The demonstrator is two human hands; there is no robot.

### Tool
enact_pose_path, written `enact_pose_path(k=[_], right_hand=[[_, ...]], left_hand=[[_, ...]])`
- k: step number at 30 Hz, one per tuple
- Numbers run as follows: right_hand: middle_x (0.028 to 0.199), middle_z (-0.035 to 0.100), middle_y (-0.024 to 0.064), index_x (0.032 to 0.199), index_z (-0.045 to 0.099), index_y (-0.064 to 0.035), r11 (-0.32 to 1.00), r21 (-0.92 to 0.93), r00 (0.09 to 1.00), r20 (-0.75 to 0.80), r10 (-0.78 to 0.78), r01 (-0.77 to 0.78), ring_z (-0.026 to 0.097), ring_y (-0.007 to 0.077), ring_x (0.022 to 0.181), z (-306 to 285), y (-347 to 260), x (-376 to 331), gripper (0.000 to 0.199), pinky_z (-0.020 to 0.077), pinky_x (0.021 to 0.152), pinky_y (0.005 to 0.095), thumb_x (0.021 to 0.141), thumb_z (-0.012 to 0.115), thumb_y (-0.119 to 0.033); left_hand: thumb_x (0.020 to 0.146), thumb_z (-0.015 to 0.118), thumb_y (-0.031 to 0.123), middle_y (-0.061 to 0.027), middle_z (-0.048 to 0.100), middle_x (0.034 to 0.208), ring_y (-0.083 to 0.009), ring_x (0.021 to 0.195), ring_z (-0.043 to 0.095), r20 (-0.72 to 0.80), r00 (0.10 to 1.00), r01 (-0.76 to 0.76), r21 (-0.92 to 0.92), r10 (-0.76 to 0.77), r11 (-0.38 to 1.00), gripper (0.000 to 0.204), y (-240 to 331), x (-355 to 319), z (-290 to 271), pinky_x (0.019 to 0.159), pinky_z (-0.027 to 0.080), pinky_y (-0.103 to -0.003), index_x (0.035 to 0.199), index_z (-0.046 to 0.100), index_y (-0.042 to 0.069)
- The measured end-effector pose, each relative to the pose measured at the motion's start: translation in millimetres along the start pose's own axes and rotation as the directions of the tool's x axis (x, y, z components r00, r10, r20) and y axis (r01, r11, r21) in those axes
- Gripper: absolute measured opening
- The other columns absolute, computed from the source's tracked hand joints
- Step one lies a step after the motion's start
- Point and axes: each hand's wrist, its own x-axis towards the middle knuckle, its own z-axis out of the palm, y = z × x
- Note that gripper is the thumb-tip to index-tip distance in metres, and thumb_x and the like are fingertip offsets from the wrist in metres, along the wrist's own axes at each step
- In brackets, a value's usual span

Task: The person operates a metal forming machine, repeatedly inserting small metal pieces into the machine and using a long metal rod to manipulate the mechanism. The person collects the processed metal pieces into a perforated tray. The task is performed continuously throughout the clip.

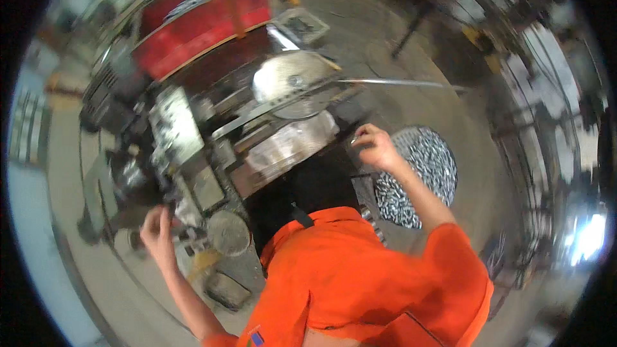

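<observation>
My right hand [376, 148] is raised near the right end of a machine bed. Its thumb and fingers are pinched on a tiny dark or shiny piece too small to name. Beside that forearm is a wide round container [455, 173] heaped with small shiny metal parts [421, 166]. My left hand [158, 234] is at the machine's left side, close to a blurred cluster of metal fittings [189, 239]. Its fingers look bent, but motion smears them, and whatever they may hold is hidden. A round, greyish disc-like top [228, 233] lies to the right of this hand.
Ahead stands a machine with a large round metal plate [289, 80], a flat bar across it and a long rod [398, 82] reaching right. Behind it is a red bin [205, 29] with metal parts. A small tray [226, 290] sits low at left; blurred racks [546, 83] line the right.
</observation>
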Motion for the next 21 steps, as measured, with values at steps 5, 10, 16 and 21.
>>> enact_pose_path(k=[5,10,16,21], right_hand=[[0.104,0.056,0.0137,0.086,0.067,-0.0037,0.837,0.315,0.86,0.102,-0.499,0.448,0.055,0.0296,0.093,40.1,-161.8,60.8,0.035,0.0458,0.08,0.0361,0.053,0.06,-0.01],[0.101,0.056,0.0129,0.082,0.064,-0.002,0.657,0.378,0.703,0.023,-0.711,0.652,0.055,0.0275,0.083,68.7,-232.8,82.3,0.031,0.0467,0.074,0.0341,0.052,0.059,-0.009],[0.099,0.056,0.0144,0.084,0.064,-0.0022,0.647,0.223,0.634,0.136,-0.761,0.729,0.055,0.0298,0.081,84.0,-250.4,81.0,0.032,0.0475,0.071,0.037,0.054,0.06,-0.01],[0.102,0.055,0.0165,0.088,0.062,-0.0004,0.548,0.136,0.511,0.233,-0.827,0.825,0.053,0.0317,0.085,96.1,-268.6,95.0,0.036,0.0471,0.074,0.038,0.054,0.062,-0.013]], left_hand=[[0.091,0.054,0.023,-0.0078,0.065,0.077,-0.0137,0.071,0.063,0.4,0.914,0.062,-0.29,0.062,0.955,0.03,57.4,1.4,68.6,0.065,0.049,-0.025,0.099,0.061,-0.005],[0.095,0.044,0.039,-0.0121,0.064,0.078,-0.0176,0.068,0.064,0.626,0.76,0.413,-0.672,0.174,0.615,0.046,58.8,-17.2,92.1,0.062,0.051,-0.026,0.1,0.057,-0.004],[0.088,0.06,0.028,-0.0039,0.061,0.064,-0.0092,0.056,0.057,0.427,0.892,0.111,-0.529,0.15,0.841,0.03,51.9,-19.1,69.1,0.051,0.045,-0.023,0.081,0.062,-0.001],[0.085,0.062,0.028,-0.0028,0.058,0.058,-0.0084,0.051,0.054,0.317,0.939,-0.025,-0.326,0.135,0.945,0.031,47.3,-11.7,50.2,0.048,0.042,-0.024,0.075,0.062,-0.001]])
